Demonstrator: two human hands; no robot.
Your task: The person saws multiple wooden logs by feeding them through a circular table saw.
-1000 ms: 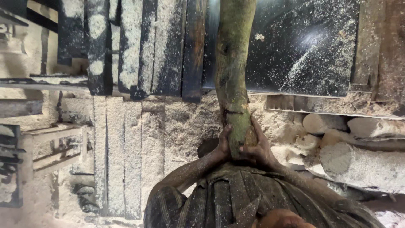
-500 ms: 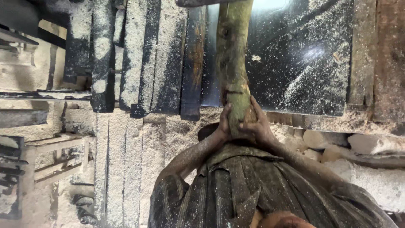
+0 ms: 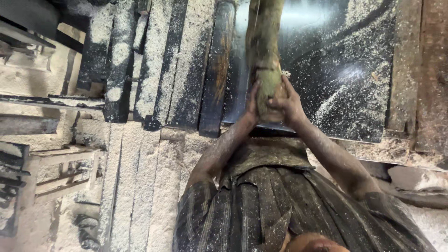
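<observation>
Forward over the dark, sawdust-strewn metal table (image 3: 354, 70) has gone the long greenish-brown round log (image 3: 264, 42), its long axis running straight away from the person. Left hand (image 3: 252, 103) and right hand (image 3: 288, 103) clasp its near end, fingers wrapped tight, equally near. Dusty planks (image 3: 154, 65) lie to the left.

You look down on a dark, glossy counter (image 3: 354, 70) at upper right, dusted with pale sawdust and catching a soft glare of light. Left of it, dark rails (image 3: 215, 70) and sawdust-caked planks (image 3: 154, 60) run up the frame. Pale wooden boards (image 3: 140, 186) fill the lower left, and rough timber (image 3: 434, 74) lines the right edge.
</observation>
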